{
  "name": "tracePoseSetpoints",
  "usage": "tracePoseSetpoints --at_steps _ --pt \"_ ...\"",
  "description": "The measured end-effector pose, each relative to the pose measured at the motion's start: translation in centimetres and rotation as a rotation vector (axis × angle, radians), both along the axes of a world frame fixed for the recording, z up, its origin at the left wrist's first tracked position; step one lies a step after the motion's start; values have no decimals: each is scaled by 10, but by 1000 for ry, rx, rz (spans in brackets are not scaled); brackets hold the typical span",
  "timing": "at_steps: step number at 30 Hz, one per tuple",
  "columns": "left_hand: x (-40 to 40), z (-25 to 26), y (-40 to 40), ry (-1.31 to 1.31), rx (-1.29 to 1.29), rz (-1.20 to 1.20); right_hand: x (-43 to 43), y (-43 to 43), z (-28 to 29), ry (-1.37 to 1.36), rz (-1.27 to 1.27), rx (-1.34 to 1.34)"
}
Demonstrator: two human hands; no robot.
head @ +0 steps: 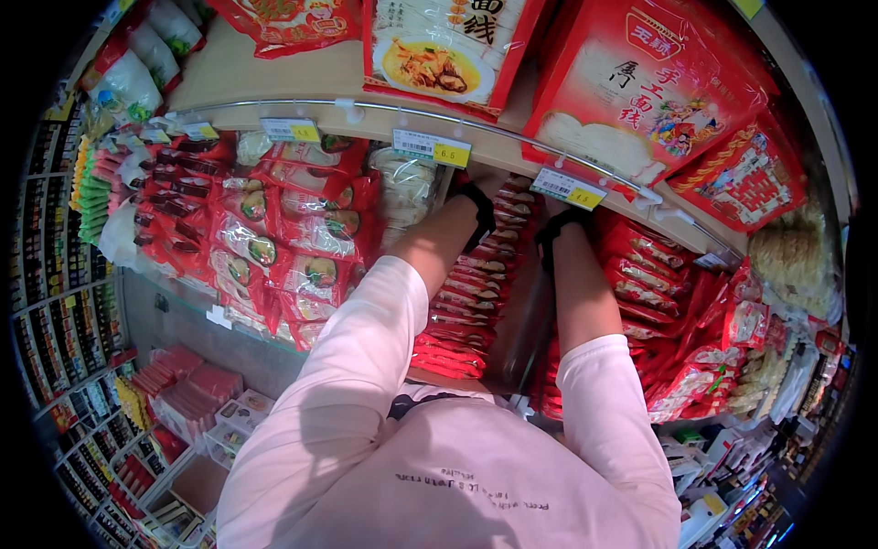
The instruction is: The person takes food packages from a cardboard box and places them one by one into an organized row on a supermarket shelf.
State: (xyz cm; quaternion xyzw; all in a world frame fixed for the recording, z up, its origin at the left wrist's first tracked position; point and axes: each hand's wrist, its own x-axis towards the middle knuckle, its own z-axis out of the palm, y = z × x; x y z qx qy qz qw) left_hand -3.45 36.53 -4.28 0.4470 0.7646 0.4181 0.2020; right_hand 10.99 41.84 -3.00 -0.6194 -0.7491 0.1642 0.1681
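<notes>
Both arms reach forward under the upper shelf, one on each side of a long row of red noodle packets (473,288). My left hand (488,182) is at the far left end of this row, close to clear-wrapped noodle bundles (405,182); its fingers are hidden by the shelf edge. Only a sliver of my right hand (553,205) shows behind a price tag (568,187), to the right of the row. Black bands circle both wrists. Whether either hand holds a packet cannot be seen.
Above, the upper shelf's metal rail (494,126) carries price tags and crosses over my wrists. Large red noodle bags (638,89) stand on that shelf. Red-and-clear noodle packs (309,226) fill the left side, and more red packets (645,281) are piled at right.
</notes>
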Motion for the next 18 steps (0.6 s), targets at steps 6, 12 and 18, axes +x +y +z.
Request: tracePoseSetpoints --at_steps 6,12,18 --pt "14 3 -13 66 305 17 -1 -8 8 -47 17 -15" --pt "19 -17 -28 -99 100 12 -12 -27 37 -110 131 -105" --pt "13 -11 -32 198 158 -420 4 -66 17 326 57 96"
